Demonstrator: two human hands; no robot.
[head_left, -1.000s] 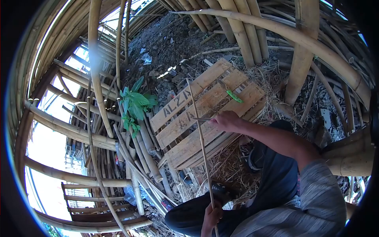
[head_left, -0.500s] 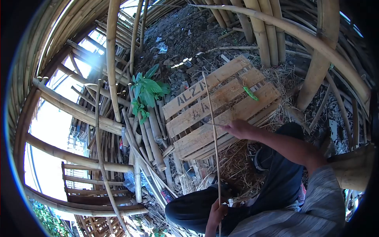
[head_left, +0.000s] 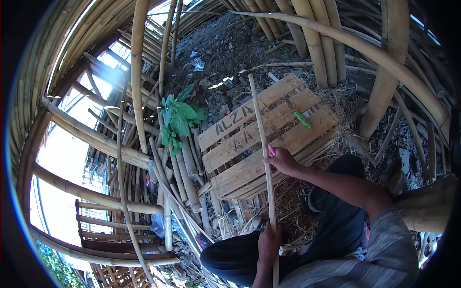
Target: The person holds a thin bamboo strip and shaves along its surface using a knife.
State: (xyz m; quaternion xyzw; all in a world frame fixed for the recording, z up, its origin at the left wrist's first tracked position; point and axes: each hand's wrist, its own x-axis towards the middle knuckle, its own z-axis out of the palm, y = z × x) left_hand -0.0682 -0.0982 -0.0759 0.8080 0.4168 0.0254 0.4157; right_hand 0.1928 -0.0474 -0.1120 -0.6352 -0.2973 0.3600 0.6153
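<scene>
A long pale bamboo strip [head_left: 260,122] stands nearly upright in the view, its top end over the slatted wooden crate [head_left: 230,180]. My left hand [head_left: 270,240] is wrapped round its lower part, beside my bent knee. Higher up, my right hand [head_left: 282,161] is closed at the strip, with a small pink object [head_left: 272,151] showing at its fingers; the rest of that object is hidden. A bright green item [head_left: 302,120] lies on the crate's slats, right of the strip.
Leafy green plant [head_left: 180,115] left of the crate, with bamboo poles [head_left: 188,185] lying below it. Thick bamboo posts [head_left: 389,72] stand at right. A bamboo frame [head_left: 96,194] runs along the left. Straw and rubble cover the ground.
The strip now shows a wider, paler face. My right hand has come to it, and the thin blade-like tool seen earlier no longer shows; pink shows instead. My left hand has moved slightly up.
</scene>
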